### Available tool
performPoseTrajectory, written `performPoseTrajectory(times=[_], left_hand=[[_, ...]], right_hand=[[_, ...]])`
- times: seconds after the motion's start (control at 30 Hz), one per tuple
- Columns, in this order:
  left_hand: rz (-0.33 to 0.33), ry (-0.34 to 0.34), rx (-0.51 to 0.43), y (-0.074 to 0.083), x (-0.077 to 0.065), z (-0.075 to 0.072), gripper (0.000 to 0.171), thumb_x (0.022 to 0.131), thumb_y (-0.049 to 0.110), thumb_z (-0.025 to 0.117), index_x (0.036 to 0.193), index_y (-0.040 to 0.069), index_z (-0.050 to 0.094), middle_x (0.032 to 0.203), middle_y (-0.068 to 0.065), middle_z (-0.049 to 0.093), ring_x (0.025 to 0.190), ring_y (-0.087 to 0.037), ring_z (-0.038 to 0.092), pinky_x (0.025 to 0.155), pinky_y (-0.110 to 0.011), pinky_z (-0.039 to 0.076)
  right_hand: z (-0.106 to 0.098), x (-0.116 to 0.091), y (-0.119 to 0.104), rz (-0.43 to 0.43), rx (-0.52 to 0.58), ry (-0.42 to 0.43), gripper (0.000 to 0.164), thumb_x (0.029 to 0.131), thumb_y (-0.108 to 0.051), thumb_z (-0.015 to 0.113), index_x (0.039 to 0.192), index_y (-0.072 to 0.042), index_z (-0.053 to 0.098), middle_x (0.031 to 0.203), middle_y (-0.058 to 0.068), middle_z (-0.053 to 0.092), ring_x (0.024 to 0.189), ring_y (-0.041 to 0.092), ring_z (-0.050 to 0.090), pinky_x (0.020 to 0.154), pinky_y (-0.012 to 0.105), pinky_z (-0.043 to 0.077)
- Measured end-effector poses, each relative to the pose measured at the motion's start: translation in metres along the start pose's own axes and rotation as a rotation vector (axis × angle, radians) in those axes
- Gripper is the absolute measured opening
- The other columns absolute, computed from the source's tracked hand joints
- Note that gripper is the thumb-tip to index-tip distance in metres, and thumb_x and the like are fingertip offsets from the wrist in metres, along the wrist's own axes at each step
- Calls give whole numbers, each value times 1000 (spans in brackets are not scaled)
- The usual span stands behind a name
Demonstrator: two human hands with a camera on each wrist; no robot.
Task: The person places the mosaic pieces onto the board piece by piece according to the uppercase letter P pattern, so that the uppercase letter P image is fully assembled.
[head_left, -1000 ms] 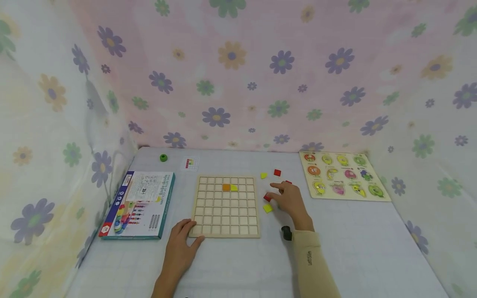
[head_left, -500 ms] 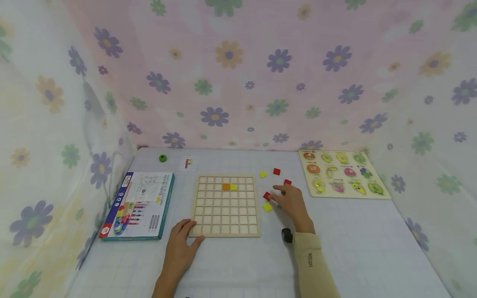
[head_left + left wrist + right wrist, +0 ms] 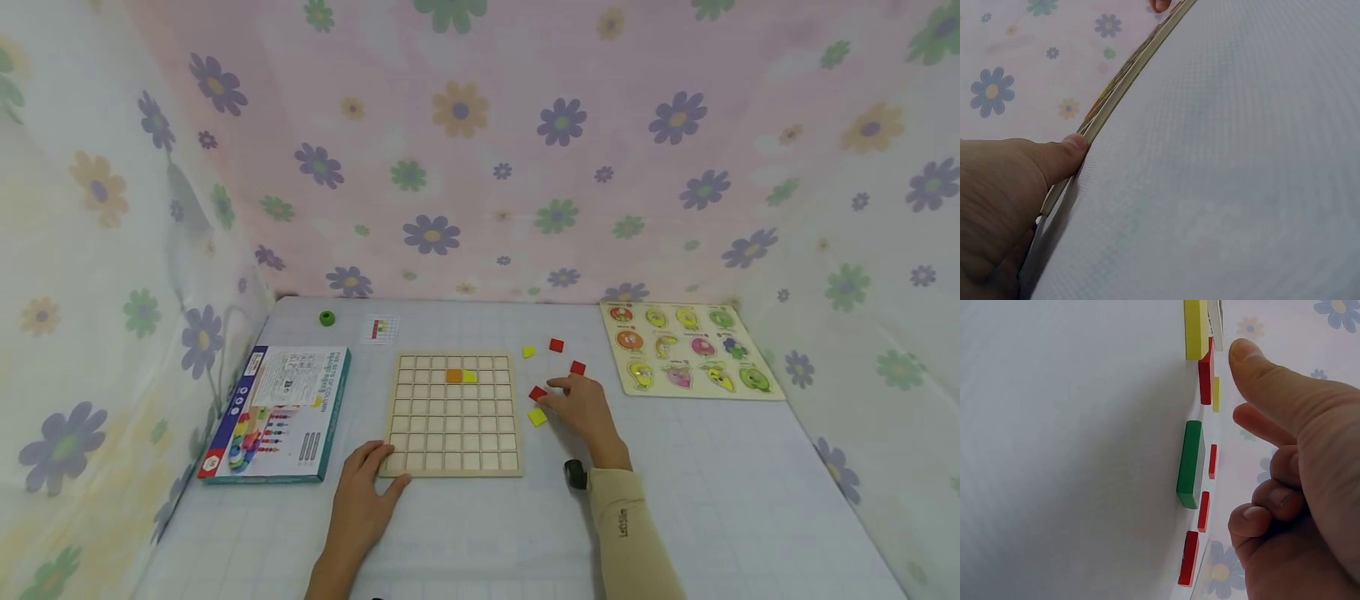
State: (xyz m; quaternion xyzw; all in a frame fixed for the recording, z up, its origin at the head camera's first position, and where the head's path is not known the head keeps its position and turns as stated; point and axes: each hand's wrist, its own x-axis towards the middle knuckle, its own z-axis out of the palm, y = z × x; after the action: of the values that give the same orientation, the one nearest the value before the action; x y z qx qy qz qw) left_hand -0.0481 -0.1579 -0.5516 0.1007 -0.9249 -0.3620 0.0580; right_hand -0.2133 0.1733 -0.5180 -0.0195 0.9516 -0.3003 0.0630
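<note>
Rests a spread left hand (image 3: 363, 492) at the near-left corner of the wooden grid (image 3: 453, 425), likely to steady it. Poises a narrowed, seemingly unladen right hand (image 3: 585, 410) by a red tile (image 3: 537, 393), laid beside the grid presumably for easy reach.

Right hand (image 3: 588, 410): index finger drawn closer to thumb; far red square tile (image 3: 577, 367), previously partly covered, now more exposed.
</note>
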Motion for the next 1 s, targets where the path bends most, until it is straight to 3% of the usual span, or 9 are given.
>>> performPoseTrajectory(times=[0.13, 0.3, 0.6, 1.0], left_hand=[[1, 3, -4, 0, 0, 0, 57, 86, 28, 83, 135, 8, 63, 147, -11, 52, 143, -32, 43, 120, -52, 39], [-4, -1, 2, 0, 1, 0, 58, 86, 28, 83, 136, 8, 62, 147, -11, 51, 143, -32, 43, 121, -52, 39], [-24, -14, -2, 1, 0, 2, 57, 86, 28, 83, 136, 8, 62, 148, -11, 51, 144, -33, 42, 121, -52, 39], [-9, -5, -9, -1, 0, 0, 57, 86, 28, 84, 135, 7, 63, 146, -12, 52, 142, -33, 44, 120, -52, 40]], right_hand=[[1, 1, -1, -10, -1, -6, 39, 88, -31, 79, 121, -9, 76, 114, 11, 74, 102, 29, 62, 91, 46, 58], [3, 3, 0, -34, -32, -20, 38, 87, -29, 80, 118, -8, 77, 97, 8, 69, 89, 24, 59, 79, 38, 56], [8, 5, 1, -70, -79, 8, 34, 86, -27, 80, 114, -7, 78, 90, 8, 66, 81, 23, 56, 73, 36, 53], [7, 10, -3, -15, -104, -79, 32, 91, -28, 75, 115, -7, 76, 105, 10, 70, 93, 25, 60, 88, 44, 59]])
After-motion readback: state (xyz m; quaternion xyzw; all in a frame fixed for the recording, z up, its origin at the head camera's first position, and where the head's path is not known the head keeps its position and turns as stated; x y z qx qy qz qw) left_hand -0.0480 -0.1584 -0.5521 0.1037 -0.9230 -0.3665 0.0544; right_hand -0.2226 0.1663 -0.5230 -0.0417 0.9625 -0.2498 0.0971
